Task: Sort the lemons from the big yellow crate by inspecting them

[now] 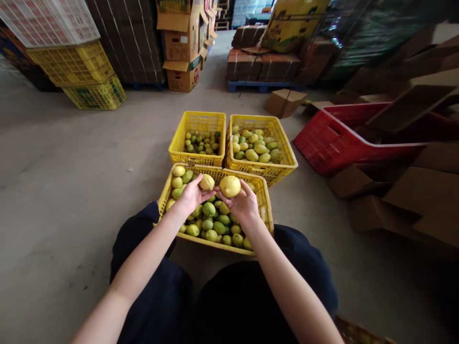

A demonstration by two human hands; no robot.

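My left hand [192, 195] is closed around a yellow lemon [207, 182]. Beside it, my right hand [244, 200] grips a larger yellow lemon [230, 186]. Both hands are held close together above the near yellow crate [267, 210], which is filled with green and yellowish lemons [209, 209]. Parts of that fruit are hidden under my hands and forearms. Behind it stand two more yellow crates: the left crate [173, 152] has small greenish fruit low inside, and the right crate [287, 155] holds larger yellow-green lemons [251, 155].
A red crate [315, 143] with cardboard in it stands at the right, among flattened cartons [423, 191]. Stacked yellow crates [77, 67] are at the far left. Cartons [179, 45] and a loaded blue pallet [251, 87] stand at the back. My knees flank the near crate.
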